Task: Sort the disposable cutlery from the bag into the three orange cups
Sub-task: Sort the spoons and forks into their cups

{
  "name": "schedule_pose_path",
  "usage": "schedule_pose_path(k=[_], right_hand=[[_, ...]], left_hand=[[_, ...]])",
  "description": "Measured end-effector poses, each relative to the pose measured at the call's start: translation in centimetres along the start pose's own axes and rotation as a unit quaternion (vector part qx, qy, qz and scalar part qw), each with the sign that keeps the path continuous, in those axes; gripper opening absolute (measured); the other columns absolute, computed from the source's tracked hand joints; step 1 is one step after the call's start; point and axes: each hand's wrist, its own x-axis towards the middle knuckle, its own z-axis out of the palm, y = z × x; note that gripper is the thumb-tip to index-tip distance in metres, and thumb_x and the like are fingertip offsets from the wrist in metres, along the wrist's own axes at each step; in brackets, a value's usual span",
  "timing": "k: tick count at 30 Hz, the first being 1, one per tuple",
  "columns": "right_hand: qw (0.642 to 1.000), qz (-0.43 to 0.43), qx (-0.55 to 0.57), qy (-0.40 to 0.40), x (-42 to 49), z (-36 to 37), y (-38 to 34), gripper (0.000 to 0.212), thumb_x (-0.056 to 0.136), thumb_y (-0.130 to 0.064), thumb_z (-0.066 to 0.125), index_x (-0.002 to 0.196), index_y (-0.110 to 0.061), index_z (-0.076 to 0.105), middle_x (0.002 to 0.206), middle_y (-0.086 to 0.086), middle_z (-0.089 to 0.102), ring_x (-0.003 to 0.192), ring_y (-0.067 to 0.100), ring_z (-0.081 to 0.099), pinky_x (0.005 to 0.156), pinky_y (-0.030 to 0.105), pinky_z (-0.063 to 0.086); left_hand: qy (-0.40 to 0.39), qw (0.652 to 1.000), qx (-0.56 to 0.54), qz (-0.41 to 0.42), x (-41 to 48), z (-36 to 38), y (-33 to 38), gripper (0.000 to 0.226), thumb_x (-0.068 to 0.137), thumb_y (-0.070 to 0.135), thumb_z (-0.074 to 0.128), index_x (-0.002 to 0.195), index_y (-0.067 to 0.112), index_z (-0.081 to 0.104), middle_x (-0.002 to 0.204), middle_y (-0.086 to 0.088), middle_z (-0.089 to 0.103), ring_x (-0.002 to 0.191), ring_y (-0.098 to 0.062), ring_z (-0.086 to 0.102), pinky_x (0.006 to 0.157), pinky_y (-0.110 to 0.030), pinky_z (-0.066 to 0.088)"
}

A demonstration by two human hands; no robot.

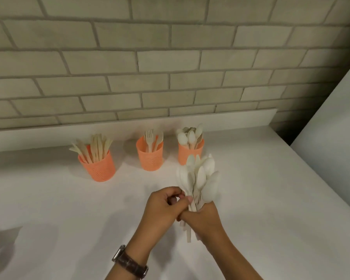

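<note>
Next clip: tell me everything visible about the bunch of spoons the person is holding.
The bunch of spoons is pale cream, matte, plastic-looking disposable cutlery. The oval bowls fan upward; the thin handles run down through the right hand, which grips them, ends poking out below. The left hand pinches the handles just under the bowls. The bunch is held above the white counter, in front of the right orange cup. Count unclear.

This looks like a kitchen: a smooth white counter (pixel 261 199) runs back to a low white upstand (pixel 109 128) beneath a wall (pixel 170 57) of pale brick-pattern tiles. Near the counter's back edge stand a knife cup (pixel 99 168), a fork cup (pixel 150 158) and a spoon cup (pixel 183 152), all orange and filled with disposable cutlery. A plain white panel (pixel 331 122) closes the counter's right edge.
</note>
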Motion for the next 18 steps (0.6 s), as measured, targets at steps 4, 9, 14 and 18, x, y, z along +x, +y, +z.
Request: schedule_pose_path(k=[4,9,14,18], right_hand=[[0.998,-0.021,0.009,-0.060,1.5,-4.9,-0.9,0.023,0.063,0.000,0.062,0.085,-0.006,0.067,0.063,0.000,0.066,0.058,0.010,0.064,0.054,0.019,0.050],[0.983,-0.034,0.086,-0.156,3.0,-8.6,-1.5,0.016,0.063,-0.016,0.074,0.078,-0.015,0.068,0.070,0.006,0.060,0.062,0.017,0.058,0.057,0.025,0.049],[0.981,-0.005,0.123,-0.149,4.4,-10.2,-1.7,0.039,0.084,-0.044,0.060,0.102,-0.011,0.067,0.070,0.006,0.057,0.058,0.017,0.055,0.055,0.025,0.046],[0.985,0.044,0.157,-0.051,5.5,-11.1,-1.0,0.032,0.083,-0.038,0.061,0.077,-0.006,0.063,0.060,0.007,0.057,0.051,0.018,0.054,0.061,0.033,0.043]], left_hand=[[-0.014,0.997,-0.072,-0.004,0.9,3.7,1.2,0.009,0.082,0.010,0.066,0.082,0.002,0.069,0.078,-0.024,0.068,0.063,-0.027,0.059,0.061,-0.027,0.051],[0.007,0.983,-0.182,-0.011,2.3,6.5,2.7,0.017,0.086,0.009,0.058,0.079,0.007,0.073,0.075,-0.013,0.072,0.061,-0.032,0.057,0.063,-0.034,0.054],[-0.002,0.971,-0.239,-0.025,4.1,7.1,3.0,0.019,0.086,0.010,0.058,0.083,0.011,0.076,0.066,-0.006,0.052,0.059,-0.010,0.047,0.071,-0.022,0.052],[0.031,0.968,-0.249,-0.016,6.1,6.8,3.8,0.018,0.086,0.007,0.058,0.083,0.012,0.075,0.085,-0.007,0.065,0.061,-0.005,0.051,0.068,-0.016,0.051]])
